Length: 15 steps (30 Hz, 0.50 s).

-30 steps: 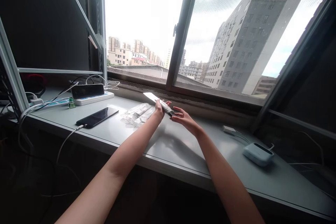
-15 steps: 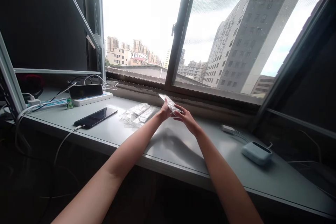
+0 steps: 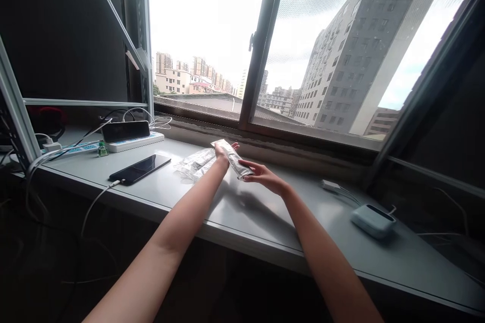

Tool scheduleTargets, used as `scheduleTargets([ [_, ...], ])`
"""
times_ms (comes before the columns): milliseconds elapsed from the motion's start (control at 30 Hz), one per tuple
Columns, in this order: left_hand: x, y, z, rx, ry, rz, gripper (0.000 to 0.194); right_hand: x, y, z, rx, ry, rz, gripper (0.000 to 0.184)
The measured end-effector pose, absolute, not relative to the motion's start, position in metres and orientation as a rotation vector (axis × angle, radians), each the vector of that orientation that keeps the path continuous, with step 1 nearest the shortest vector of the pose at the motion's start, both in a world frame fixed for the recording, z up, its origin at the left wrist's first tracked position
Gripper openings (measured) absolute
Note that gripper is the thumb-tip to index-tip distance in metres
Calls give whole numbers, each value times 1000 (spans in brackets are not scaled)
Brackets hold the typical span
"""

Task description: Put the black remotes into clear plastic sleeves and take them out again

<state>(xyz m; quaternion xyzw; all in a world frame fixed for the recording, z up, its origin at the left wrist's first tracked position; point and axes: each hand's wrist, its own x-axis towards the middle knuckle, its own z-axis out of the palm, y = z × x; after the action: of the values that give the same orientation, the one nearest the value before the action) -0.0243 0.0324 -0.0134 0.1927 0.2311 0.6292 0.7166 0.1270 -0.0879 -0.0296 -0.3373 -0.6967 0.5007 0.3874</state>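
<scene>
A long silvery foil packet [image 3: 233,158] is held above the table between my two hands, slanting down toward the right. My left hand [image 3: 223,154] grips its upper left end, thumb on top, with some fingertips showing past its far side. At the lower right end, my right hand [image 3: 259,172] pinches the packet between thumb and fingers. More shiny silvery packets [image 3: 193,162] lie on the table just left of my left hand, partly behind my left forearm. What the packet contains cannot be seen.
A black phone [image 3: 141,168] with a charging cable lies at the left. Behind it, another phone [image 3: 126,131] leans on a power strip [image 3: 138,142] beside a small green bottle [image 3: 102,149]. A pale blue power bank [image 3: 373,220] and a white plug [image 3: 330,186] sit at the right.
My left hand has shifted left and turned along the packet. The packet now shows more of its length, and my right hand has moved slightly down to its lower end.
</scene>
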Motion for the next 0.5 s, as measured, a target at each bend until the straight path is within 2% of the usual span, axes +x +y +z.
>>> scheduleTargets([
  [200, -20, 31, -17, 430, 517, 1366, 71, 127, -87, -29, -914, -1700, 1221, 92],
  [367, -13, 32, -25, 527, 570, 1270, 70, 126, -85, -27, -999, -1640, 1124, 89],
  [500, -9, 31, -30, 627, 617, 1238, 54, 125, -85, -25, -1015, -1638, 985, 78],
])
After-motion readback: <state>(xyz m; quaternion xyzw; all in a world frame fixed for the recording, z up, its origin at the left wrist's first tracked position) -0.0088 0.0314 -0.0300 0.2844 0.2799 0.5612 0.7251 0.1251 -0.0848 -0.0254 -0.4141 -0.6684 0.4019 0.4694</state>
